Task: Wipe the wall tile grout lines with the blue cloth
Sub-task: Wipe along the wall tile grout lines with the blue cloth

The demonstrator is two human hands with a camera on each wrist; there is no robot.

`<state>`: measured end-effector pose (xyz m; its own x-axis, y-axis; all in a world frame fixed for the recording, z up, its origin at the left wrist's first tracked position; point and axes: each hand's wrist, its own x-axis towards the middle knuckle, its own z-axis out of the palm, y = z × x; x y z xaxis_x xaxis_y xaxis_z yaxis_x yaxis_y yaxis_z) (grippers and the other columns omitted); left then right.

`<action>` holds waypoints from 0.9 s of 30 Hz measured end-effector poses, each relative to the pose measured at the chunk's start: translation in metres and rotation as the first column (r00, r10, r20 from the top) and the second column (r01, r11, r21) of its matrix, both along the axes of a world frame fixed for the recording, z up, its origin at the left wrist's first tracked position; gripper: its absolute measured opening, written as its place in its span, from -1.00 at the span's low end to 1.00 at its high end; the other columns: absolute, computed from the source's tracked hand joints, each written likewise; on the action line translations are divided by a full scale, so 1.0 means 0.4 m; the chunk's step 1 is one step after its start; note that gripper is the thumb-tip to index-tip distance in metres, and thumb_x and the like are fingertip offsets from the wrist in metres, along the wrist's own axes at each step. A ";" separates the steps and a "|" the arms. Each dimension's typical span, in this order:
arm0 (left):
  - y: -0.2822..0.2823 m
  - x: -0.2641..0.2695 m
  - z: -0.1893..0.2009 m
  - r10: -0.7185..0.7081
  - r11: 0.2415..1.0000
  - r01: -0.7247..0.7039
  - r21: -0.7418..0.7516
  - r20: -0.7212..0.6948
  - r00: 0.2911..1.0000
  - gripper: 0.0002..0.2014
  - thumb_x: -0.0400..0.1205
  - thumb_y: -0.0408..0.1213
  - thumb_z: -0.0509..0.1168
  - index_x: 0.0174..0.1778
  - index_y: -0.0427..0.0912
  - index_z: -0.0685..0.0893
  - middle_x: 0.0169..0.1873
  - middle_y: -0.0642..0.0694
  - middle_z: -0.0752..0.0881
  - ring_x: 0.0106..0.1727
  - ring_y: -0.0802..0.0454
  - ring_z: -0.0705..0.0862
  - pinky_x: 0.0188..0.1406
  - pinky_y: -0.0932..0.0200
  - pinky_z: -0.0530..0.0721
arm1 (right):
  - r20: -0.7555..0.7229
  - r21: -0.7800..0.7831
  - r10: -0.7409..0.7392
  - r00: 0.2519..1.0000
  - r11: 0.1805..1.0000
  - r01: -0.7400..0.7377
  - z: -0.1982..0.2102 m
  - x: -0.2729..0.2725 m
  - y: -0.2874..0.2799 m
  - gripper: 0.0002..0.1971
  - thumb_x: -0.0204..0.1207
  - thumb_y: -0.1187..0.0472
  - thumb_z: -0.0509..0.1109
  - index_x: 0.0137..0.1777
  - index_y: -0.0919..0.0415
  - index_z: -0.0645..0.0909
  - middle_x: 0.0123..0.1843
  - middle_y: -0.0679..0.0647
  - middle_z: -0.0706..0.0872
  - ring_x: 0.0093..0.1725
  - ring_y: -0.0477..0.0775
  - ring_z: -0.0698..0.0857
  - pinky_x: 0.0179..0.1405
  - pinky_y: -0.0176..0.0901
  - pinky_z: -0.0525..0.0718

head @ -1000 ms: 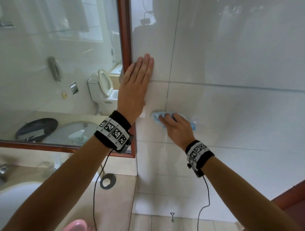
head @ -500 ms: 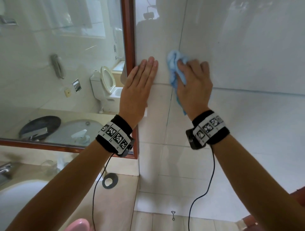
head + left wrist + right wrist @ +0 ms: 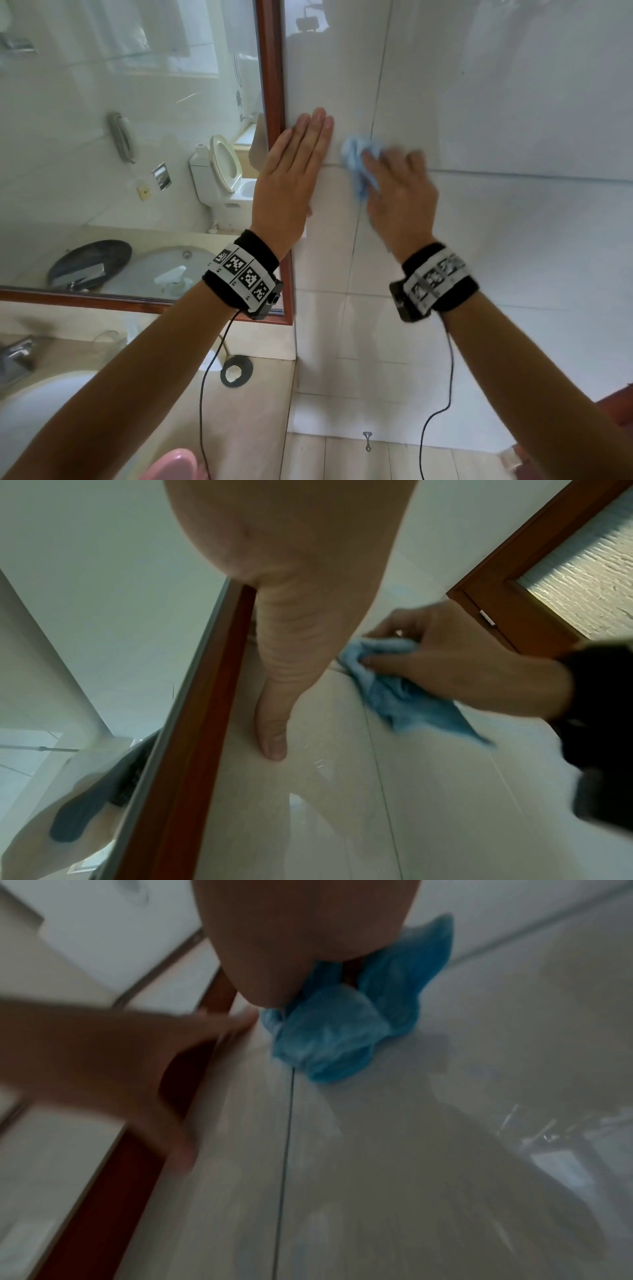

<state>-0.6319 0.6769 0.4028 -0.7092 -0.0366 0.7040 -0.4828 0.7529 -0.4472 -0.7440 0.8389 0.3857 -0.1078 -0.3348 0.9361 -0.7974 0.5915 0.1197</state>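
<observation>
The white wall tiles (image 3: 513, 102) are split by a thin vertical grout line (image 3: 380, 85) and a horizontal one (image 3: 531, 175). My right hand (image 3: 397, 185) grips a crumpled blue cloth (image 3: 359, 161) and presses it to the wall where the two lines cross. It is motion-blurred. In the left wrist view the cloth (image 3: 404, 702) is bunched between thumb and fingers, with a tail hanging down. In the right wrist view the cloth (image 3: 335, 1031) covers the end of the vertical grout line (image 3: 286, 1150). My left hand (image 3: 298, 154) lies flat on the tile just left of the cloth, fingers straight.
A mirror in a red-brown wooden frame (image 3: 274, 85) borders the tiles right beside my left hand. Below are a beige counter (image 3: 246, 428), a white basin (image 3: 37, 411), a tap (image 3: 17, 353) and a pink object (image 3: 171, 466). A wooden door frame (image 3: 507, 569) stands to the right.
My right hand swept the cloth up the vertical grout line from low on the wall and has now come back down a little. The left hand has stayed pressed flat on the tile.
</observation>
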 end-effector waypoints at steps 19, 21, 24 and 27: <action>0.006 0.000 0.001 0.026 1.000 -0.026 -0.007 -0.008 1.000 0.39 0.32 0.13 0.66 0.85 -0.28 -0.11 0.86 -0.20 -0.02 0.86 -0.13 0.02 0.85 0.00 -0.07 | 0.041 0.043 0.007 0.999 0.999 -0.009 -0.025 0.010 0.038 -0.71 0.59 0.35 0.44 0.29 0.18 0.76 0.19 0.11 0.76 0.04 0.19 0.51 -0.27 -0.08 0.53; 0.006 -0.002 -0.001 -0.010 0.999 0.010 0.031 -0.008 1.000 0.28 0.43 -0.03 0.63 0.86 -0.27 -0.13 0.86 -0.20 -0.03 0.87 -0.14 0.00 0.86 -0.01 -0.07 | 0.040 -0.058 -0.007 0.999 0.998 0.009 0.056 0.005 0.024 -0.72 0.58 0.36 0.45 0.26 0.17 0.76 0.20 0.10 0.75 0.07 0.20 0.51 -0.21 -0.11 0.52; 0.006 -0.008 -0.005 -0.045 0.998 0.046 0.048 -0.026 0.999 0.16 0.52 -0.17 0.55 0.86 -0.27 -0.13 0.86 -0.21 -0.02 0.87 -0.15 -0.01 0.85 -0.01 -0.13 | 0.009 -0.081 -0.037 0.999 0.996 0.037 0.083 -0.005 0.003 -0.69 0.49 0.45 0.45 0.20 0.20 0.75 0.19 0.10 0.75 0.07 0.19 0.49 -0.20 -0.11 0.57; 0.006 -0.003 -0.001 0.009 1.000 -0.009 0.017 -0.009 1.000 0.22 0.47 -0.02 0.58 0.85 -0.28 -0.11 0.86 -0.21 -0.01 0.86 -0.14 0.01 0.85 0.00 -0.10 | 0.003 0.003 0.006 1.000 1.000 -0.006 0.003 0.000 0.011 -0.68 0.49 0.49 0.43 0.21 0.24 0.73 0.19 0.12 0.74 0.06 0.19 0.45 -0.16 -0.07 0.54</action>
